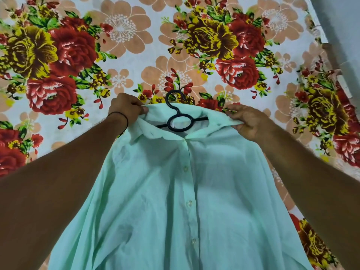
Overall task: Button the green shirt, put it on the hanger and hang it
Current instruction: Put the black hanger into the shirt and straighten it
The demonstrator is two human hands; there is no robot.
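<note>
Pale green shirt (175, 191), buttoned down the front placket, spread over a floral bedsheet (136, 45) with its collar away from the person; black plastic hanger (178, 117) sits inside the neck opening, its ring and one arm visible there and its hook (174, 98) protruding past the collar. Left hand (124, 109), with a dark band on the wrist, pinches the left side of the collar; right hand (247, 121) grips the right side of the collar, fingers curled on the cloth.
</note>
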